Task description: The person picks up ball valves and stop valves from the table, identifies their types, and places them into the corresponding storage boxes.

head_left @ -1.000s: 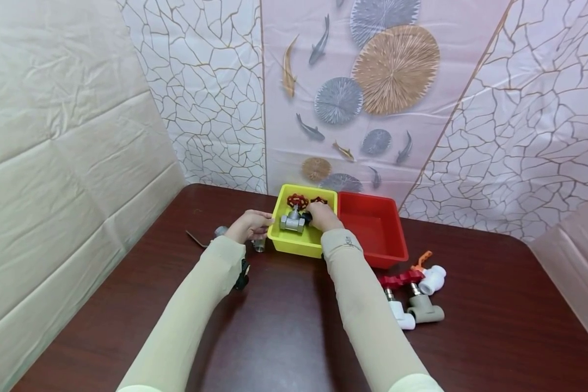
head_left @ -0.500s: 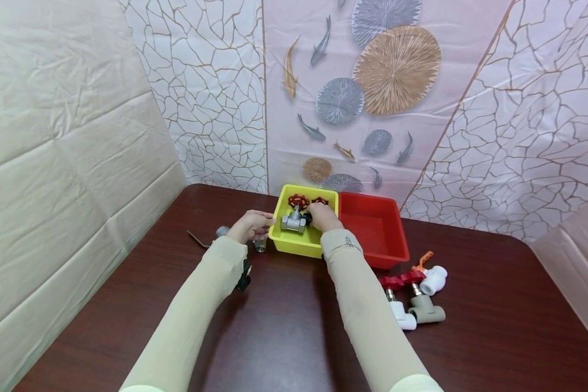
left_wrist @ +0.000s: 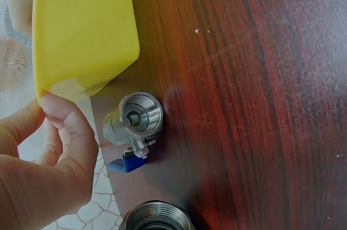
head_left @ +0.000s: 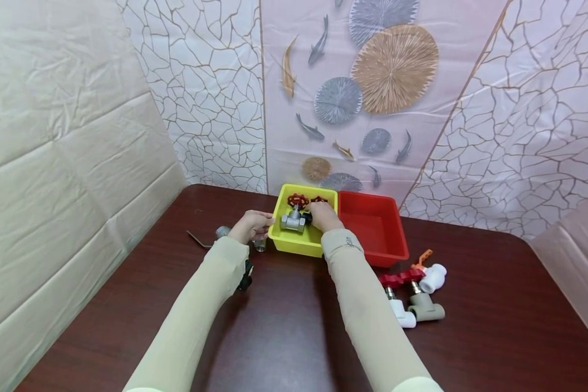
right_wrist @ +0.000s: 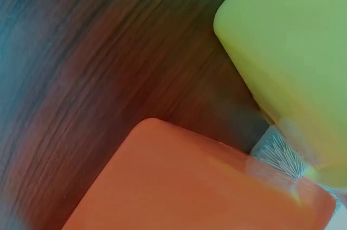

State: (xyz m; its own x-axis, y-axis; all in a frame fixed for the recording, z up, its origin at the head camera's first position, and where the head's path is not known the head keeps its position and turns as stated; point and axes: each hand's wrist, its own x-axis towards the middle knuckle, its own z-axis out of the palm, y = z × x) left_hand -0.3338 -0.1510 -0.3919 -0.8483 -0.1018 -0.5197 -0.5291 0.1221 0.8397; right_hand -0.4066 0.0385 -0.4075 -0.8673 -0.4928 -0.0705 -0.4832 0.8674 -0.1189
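Left grip [head_left: 251, 226]: my thumb and fingers pinched the rim of the yellow bin [head_left: 296, 248] on its left side, near a corner, I judge to steady it.

Right grip [head_left: 325, 216]: it reached down inside that bin; my fingertips were hidden, so I could not tell whether they held anything. A black piece [head_left: 307, 218] showed right beside them.

Inside the yellow bin: one silver valve [head_left: 292, 224] sat in the left part, its red handwheel [head_left: 298, 201] toward the back, perhaps to leave room on the right. A second handwheel [head_left: 319, 200] showed just beyond my right grip, its lower part covered. Two wheels, then, and one silver body in clear sight.

Red bin [head_left: 372, 231]: just one, set close beside the yellow on the right, likely so both were within easy reach.

Left side: one blue-levered valve [left_wrist: 115, 125] near the yellow bin, one threaded metal piece [left_wrist: 157, 216] and one thin rod [head_left: 197, 239].

Right side: three valves grouped near the red bin, seemingly as one plastic kind: a white tee valve [head_left: 402, 314] and a grey tee valve [head_left: 427, 308], both red-handled, plus a white valve with an orange lever [head_left: 434, 277].

Under everything: one dark table [head_left: 495, 321].
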